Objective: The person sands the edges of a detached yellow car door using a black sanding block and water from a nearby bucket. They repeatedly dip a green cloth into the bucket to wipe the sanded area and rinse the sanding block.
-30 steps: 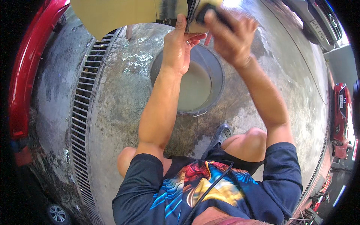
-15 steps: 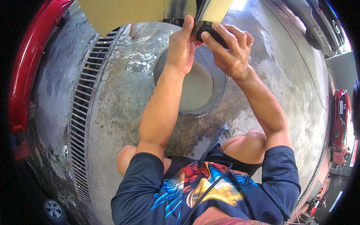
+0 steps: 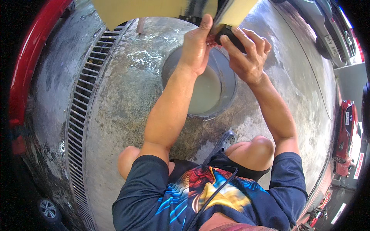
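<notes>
Clearly, a block [image 3: 236,40] is pinched by the right hand [image 3: 249,57] at the lower edge of a panel [image 3: 142,8], which is gripped by the left hand [image 3: 195,50] (a bucket [image 3: 229,90] is seen below).

Bright light, strongest up top; you get white glare on the wet floor [image 3: 127,100] left of the bucket [image 3: 228,86]. Lower left dim, wheel [image 3: 47,208] in shade. Your left hand [image 3: 195,50] and right hand [image 3: 248,56] fairly sharp. Fisheye bows the grate [image 3: 83,92]; corners black.
</notes>
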### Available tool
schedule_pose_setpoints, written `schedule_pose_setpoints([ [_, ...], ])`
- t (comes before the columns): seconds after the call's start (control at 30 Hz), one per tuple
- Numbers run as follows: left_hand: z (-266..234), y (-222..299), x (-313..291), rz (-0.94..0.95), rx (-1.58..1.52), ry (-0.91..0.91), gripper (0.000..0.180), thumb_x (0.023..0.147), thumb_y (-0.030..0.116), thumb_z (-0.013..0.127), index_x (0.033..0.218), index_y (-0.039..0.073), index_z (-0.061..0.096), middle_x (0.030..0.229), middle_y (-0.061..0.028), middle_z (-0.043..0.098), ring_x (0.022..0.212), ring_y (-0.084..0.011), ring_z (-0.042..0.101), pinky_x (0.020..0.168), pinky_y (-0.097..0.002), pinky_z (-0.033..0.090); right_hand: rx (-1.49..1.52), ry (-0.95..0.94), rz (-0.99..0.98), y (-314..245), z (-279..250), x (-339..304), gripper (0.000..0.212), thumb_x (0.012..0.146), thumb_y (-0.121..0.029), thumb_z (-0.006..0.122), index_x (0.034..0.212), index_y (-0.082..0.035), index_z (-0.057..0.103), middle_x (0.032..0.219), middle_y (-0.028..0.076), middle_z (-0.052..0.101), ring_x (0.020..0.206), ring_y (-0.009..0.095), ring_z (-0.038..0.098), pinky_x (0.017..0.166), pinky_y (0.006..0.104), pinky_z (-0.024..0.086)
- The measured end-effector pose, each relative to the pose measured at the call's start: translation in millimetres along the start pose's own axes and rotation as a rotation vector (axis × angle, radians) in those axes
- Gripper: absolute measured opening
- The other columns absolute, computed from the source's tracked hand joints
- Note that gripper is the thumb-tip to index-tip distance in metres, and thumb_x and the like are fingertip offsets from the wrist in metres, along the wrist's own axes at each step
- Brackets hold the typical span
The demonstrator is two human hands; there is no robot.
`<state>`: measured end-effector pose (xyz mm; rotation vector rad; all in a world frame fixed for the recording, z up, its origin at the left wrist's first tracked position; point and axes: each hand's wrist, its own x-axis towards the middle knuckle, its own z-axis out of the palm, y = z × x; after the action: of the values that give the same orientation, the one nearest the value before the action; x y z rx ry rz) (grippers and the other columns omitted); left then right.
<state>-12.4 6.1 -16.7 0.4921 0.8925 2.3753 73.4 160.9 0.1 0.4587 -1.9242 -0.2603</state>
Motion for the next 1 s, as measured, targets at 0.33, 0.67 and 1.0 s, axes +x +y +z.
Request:
schedule_pose_setpoints([
  [0.33, -24.5, -4.0, 1.6, 0.027, 0.084, -0.127, 0.062, 0.097, 0.061, 0.069, 0.114, 0.002, 0.073, 0.112, -0.0118, 0.077, 0.107, -0.0220, 0.070, 0.093, -0.0377, 0.049, 0.233, -0.319, 0.037, 2.5, -29.7, -23.9, 0.050, 0.077, -0.017, 0.079, 0.126, -0.028, 0.075, 0.129, -0.003, 0.068, 0.112, 0.021, 0.064, 0.094, 0.0398, 0.043],
  [0.67, -84.3, -14.0, 10.1, -0.233, 0.354, 0.248, 0.027, 0.099, 0.035, 0.071, 0.109, 0.010, 0.074, 0.107, -0.0079, 0.078, 0.100, -0.0189, 0.071, 0.090, -0.0365, 0.051, 0.485, -1.456, 0.479, -71.0, 136.2, -152.1, 0.047, 0.084, -0.023, 0.076, 0.130, -0.015, 0.072, 0.124, 0.011, 0.075, 0.119, 0.031, 0.070, 0.097, 0.0489, 0.055],
  [1.0, -166.4, -80.6, 2.3, -0.234, 1.612, 0.064, 0.025, 0.093, 0.016, 0.069, 0.113, 0.003, 0.075, 0.105, -0.0156, 0.078, 0.097, -0.0271, 0.073, 0.086, -0.0389, 0.055, 1.039, -1.433, 1.065, -23.9, 128.8, -131.0, 0.059, 0.082, -0.025, 0.072, 0.140, -0.014, 0.068, 0.128, 0.020, 0.072, 0.114, 0.030, 0.070, 0.100, 0.0437, 0.054],
])
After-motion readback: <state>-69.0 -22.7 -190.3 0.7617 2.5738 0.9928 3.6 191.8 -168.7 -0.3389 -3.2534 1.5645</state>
